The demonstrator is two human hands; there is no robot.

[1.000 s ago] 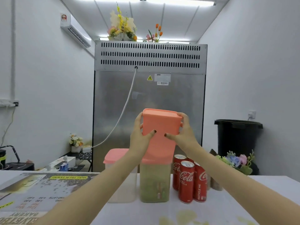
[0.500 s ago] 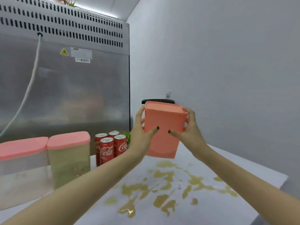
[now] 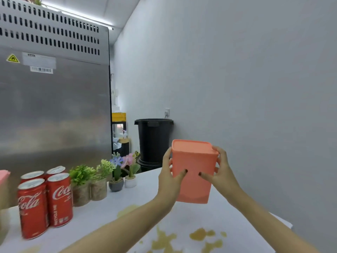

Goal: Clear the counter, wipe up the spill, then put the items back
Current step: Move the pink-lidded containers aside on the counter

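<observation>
Near the far right corner of the white desk [image 3: 113, 210], left hand [image 3: 168, 181] and right hand [image 3: 225, 177] grip a salmon-pink lidded plastic box [image 3: 193, 172], brownish spill [image 3: 200, 234] nearby.

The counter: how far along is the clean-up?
Early; nothing looks finished. In hand: the coral container, held off the counter by the left hand and right hand. Left: the cola cans and potted plants stand on the counter, the brownish spill is unwiped, and everything must go back afterwards.
</observation>
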